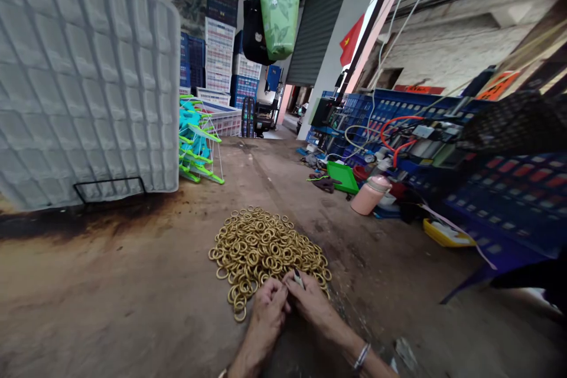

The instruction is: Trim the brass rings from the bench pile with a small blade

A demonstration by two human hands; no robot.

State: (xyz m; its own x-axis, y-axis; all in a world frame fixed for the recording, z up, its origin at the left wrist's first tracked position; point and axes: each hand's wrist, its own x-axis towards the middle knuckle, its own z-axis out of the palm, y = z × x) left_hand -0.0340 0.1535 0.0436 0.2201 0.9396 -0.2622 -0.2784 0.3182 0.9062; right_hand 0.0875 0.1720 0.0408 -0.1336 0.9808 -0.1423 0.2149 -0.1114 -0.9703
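A heap of brass-coloured rings [266, 245] lies on the brown work surface [155, 295]. At its near edge my left hand [270, 304] has its fingers closed in a pinch; whatever is between them is too small to make out. Close beside it, almost fingertip to fingertip, my right hand [310, 298] is closed round a small pale tool with a dark tip [298, 277], which points up and away. A few rings are partly hidden behind both hands.
A large ribbed translucent panel [88, 82] stands at the left, near green and turquoise plastic frames [197, 142]. To the right are a pink bottle [371, 195], a green tray [342, 176], a yellow tray [447, 233] and blue crates [509, 183] with hoses.
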